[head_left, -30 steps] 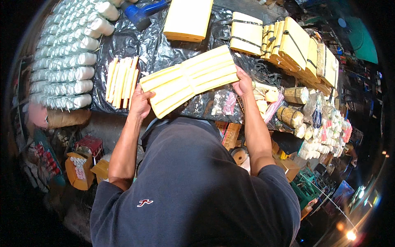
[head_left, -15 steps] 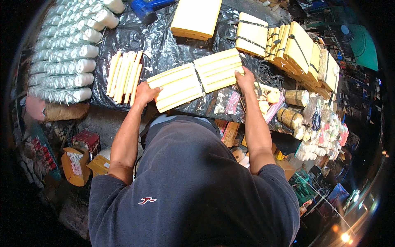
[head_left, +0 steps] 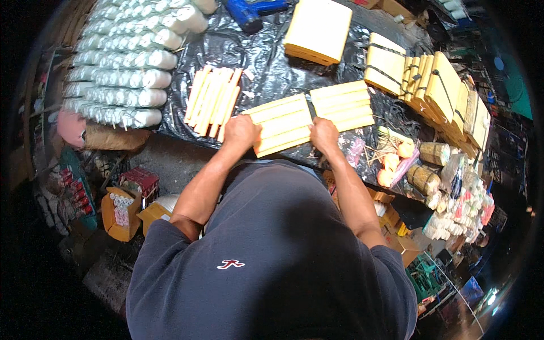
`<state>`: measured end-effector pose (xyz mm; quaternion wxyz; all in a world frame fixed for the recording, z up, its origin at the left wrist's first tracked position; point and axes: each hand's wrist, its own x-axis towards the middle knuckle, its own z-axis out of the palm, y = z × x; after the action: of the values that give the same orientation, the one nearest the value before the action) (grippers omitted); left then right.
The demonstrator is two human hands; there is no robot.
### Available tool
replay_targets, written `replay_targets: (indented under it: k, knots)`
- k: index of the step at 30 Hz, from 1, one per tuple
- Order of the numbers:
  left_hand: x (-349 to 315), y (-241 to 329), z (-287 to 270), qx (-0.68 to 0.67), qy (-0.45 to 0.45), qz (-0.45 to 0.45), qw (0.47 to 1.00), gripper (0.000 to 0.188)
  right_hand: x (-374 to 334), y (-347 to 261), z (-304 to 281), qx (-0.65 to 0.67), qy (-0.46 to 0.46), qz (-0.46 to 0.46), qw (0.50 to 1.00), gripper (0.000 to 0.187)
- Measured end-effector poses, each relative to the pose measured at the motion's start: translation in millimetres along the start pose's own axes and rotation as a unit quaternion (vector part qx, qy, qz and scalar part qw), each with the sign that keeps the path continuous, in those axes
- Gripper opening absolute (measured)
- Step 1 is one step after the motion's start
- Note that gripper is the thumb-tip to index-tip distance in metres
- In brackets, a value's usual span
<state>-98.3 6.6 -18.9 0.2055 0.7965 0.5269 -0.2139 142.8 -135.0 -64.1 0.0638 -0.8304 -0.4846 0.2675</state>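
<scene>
Two pale yellow ridged panels lie side by side on black plastic sheeting in front of me, with a narrow dark gap between them. My left hand (head_left: 240, 133) is closed on the left edge of the left panel (head_left: 281, 122). At that panel's lower right corner, beside the gap, my right hand (head_left: 325, 135) is closed on its edge; its fingertips are partly hidden. The right panel (head_left: 343, 106) lies flat with no hand holding it. Just beyond my left hand is a row of loose yellow sticks (head_left: 211, 99).
Rows of white wrapped cylinders (head_left: 127, 76) fill the left side. A stack of yellow slabs (head_left: 318, 31) sits at the back, near a blue tool-like object (head_left: 245, 14). Strapped yellow slabs (head_left: 445, 82) stand at the right, with tied bundles (head_left: 433, 153) nearer me.
My right hand has moved from the far right end of the right panel to the gap, at the left panel's edge. My left hand stays at the left edge. The whole view has shifted.
</scene>
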Motion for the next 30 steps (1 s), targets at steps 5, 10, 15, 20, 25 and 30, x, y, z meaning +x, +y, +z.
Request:
replay_targets:
  k: [5,10,15,20,25,30]
  knots:
    - [-31,33,6,-0.112,0.109,0.339,0.928,0.076,-6,-6,-6,0.098,0.053,-0.044,0.993,0.019]
    - [-18,35,39,-0.096,0.132,0.394,0.905,0.089,-9,2,-22,0.299,-0.116,0.097,0.942,0.027]
    - [-8,36,55,-0.063,0.134,0.390,0.909,0.089,-14,1,2,0.419,-0.052,0.112,0.900,0.029]
    - [-7,38,56,-0.045,0.145,0.389,0.909,0.081,-10,-17,4,0.536,0.025,0.199,0.820,0.029]
    - [-5,39,52,-0.047,0.113,0.369,0.921,0.060,-10,-39,-13,0.421,0.039,0.112,0.899,0.030]
    - [-3,23,22,-0.240,0.024,0.226,0.944,0.038,-10,-36,-29,0.567,0.060,0.100,0.816,0.019]
